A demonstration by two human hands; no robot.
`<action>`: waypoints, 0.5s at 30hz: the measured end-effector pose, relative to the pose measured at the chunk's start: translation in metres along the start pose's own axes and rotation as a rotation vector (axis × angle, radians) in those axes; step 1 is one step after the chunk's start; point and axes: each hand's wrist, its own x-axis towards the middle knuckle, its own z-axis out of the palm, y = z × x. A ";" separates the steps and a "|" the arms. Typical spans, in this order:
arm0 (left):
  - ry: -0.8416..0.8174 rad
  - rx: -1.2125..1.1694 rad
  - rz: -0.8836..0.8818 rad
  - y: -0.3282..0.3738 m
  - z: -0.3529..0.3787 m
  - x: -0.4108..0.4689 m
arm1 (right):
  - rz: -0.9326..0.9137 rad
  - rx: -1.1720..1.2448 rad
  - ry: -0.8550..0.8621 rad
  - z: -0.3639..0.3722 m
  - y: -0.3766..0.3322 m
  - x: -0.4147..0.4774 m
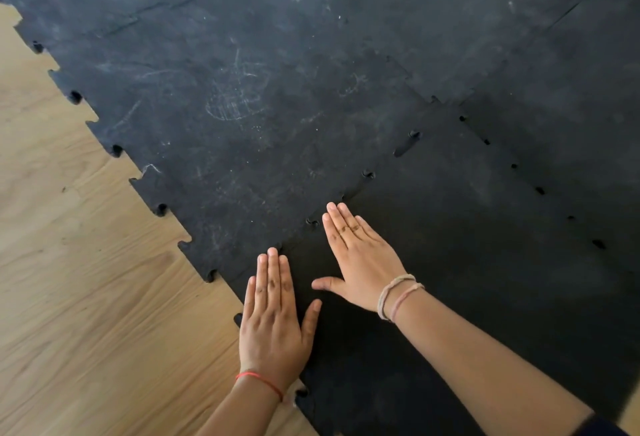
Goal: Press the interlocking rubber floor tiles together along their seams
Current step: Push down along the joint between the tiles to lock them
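Observation:
Black rubber floor tiles with toothed edges cover most of the floor. The nearest tile (467, 262) is darker and meets a scuffed, chalk-marked tile (225, 106) along a diagonal seam (367, 174). Small gaps show at several tabs of this seam. My left hand (273, 318) lies flat, palm down, on the near tile's left corner, fingertips at the seam. My right hand (360, 255) also lies flat with fingers together, its tips touching the seam further up. Neither hand holds anything.
Light wooden floor (69, 297) lies to the left of the tiles' jagged outer edge (159, 209). A second seam (512, 165) with small open holes runs along the near tile's right side. More joined tiles (485, 20) stretch to the back.

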 end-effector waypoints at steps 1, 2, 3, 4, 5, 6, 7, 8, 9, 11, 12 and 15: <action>-0.002 0.012 -0.003 0.000 0.002 0.001 | 0.005 -0.016 -0.059 -0.002 -0.001 0.003; -0.017 0.018 -0.008 0.001 0.003 0.003 | 0.011 -0.037 -0.108 -0.003 0.001 0.008; -0.044 0.027 -0.009 0.002 0.002 0.004 | 0.008 -0.048 -0.158 -0.007 0.003 0.013; -0.067 0.038 -0.008 0.005 0.000 0.003 | -0.008 -0.036 -0.211 -0.013 0.006 0.016; -0.070 0.035 -0.010 0.006 -0.003 0.002 | -0.031 0.008 -0.263 -0.021 0.011 0.019; -0.070 0.028 -0.019 0.005 -0.004 0.000 | -0.050 0.088 -0.301 -0.028 0.018 0.021; -0.075 0.015 -0.027 0.006 -0.006 0.001 | -0.055 0.189 -0.311 -0.032 0.027 0.023; -0.072 0.009 -0.023 0.006 -0.008 0.004 | -0.038 0.269 -0.276 -0.033 0.038 0.023; -0.056 0.008 0.016 0.006 -0.009 0.011 | 0.008 0.286 -0.205 -0.028 0.049 0.022; -0.035 0.012 0.151 0.012 -0.012 0.037 | 0.161 0.167 -0.028 -0.009 0.069 0.014; -0.013 0.051 0.246 0.018 -0.013 0.053 | 0.224 0.099 0.028 0.000 0.077 0.010; -0.064 0.076 0.400 0.039 -0.010 0.096 | 0.280 0.048 0.071 0.009 0.089 0.011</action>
